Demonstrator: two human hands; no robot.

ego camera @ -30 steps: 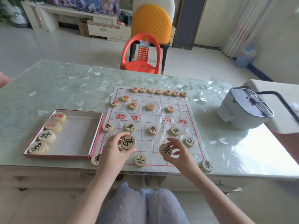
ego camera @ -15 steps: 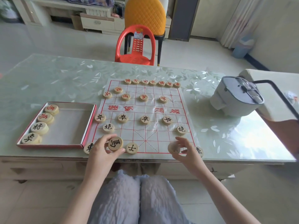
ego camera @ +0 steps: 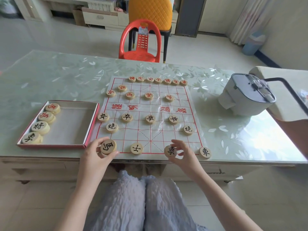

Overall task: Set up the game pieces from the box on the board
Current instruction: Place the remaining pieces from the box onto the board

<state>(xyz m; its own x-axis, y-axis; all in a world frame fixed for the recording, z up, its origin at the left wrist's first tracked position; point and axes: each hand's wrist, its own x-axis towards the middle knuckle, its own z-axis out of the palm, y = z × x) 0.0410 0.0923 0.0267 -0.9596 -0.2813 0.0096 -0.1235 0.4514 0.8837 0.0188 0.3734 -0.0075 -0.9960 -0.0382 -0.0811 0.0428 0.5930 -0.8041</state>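
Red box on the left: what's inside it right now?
The red box holds a column of wooden discs along its left wall, four tops showing: two red-marked, two black-marked. Edges suggest more discs stacked beneath; their faces are covered.

Room items, not in play

Glossy leaf-patterned green tabletop point(ego camera: 58, 80); white squat appliance with grey lid point(ego camera: 245, 95) near its right edge. Beyond the far edge: red plastic armchair point(ego camera: 141, 42), yellow quilted chair point(ego camera: 150, 12) behind it; blue bin point(ego camera: 252, 43) by the curtain.
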